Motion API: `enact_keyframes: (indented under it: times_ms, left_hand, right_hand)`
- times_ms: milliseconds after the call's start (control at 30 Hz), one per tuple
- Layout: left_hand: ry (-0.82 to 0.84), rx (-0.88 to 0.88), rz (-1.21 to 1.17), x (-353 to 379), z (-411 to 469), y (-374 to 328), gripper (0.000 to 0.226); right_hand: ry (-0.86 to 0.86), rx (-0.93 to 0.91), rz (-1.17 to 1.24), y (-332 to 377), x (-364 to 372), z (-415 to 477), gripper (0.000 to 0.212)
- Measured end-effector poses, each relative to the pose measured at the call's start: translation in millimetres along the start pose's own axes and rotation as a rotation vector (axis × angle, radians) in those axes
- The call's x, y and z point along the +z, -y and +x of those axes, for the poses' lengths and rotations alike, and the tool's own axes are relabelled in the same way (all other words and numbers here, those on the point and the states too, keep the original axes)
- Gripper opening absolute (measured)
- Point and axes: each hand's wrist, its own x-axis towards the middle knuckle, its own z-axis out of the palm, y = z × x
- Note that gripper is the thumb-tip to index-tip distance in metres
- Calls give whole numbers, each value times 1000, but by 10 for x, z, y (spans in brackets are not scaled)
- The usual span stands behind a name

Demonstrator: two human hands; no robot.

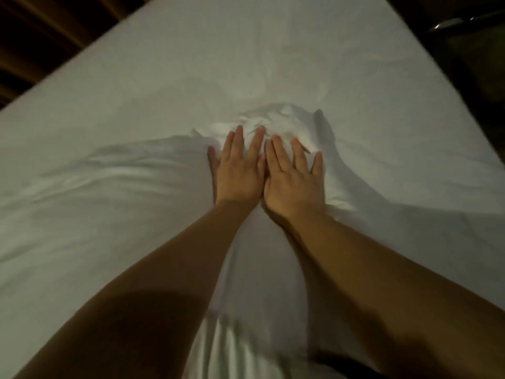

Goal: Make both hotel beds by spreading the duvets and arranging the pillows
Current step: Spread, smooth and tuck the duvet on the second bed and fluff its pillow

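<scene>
Filling almost the whole view was the bed (246,50), its far half flat and bare, and over the near half lay the white duvet (95,203), creased and not yet drawn up. Its far edge stood bunched in a rumpled ridge (284,116) mid-bed (the obvious trouble spot). Left hand (239,170) and right hand (293,176) lay flat on it, side by side and touching, spread out straight and gripping nothing: palms down, I'd judge, to press that ridge out and push the cover forward.
</scene>
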Motion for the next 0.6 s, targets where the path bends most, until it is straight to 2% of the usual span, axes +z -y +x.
enact_keyframes:
  times_ms: [133,333,467,600]
  left_hand:
    - [-16,5,-23,289,130,37,56]
    - [-2,11,-3,109,-17,-21,51]
    - [49,-79,18,-305,-484,-187,55]
    - [147,-192,-3,-811,-1370,-258,62]
  right_hand:
    - [-33,25,-8,-40,240,185,60]
    - [32,4,-90,3,55,31,57]
    - [132,-35,-160,32,-316,-432,58]
    - [168,-64,-207,263,-704,-1026,64]
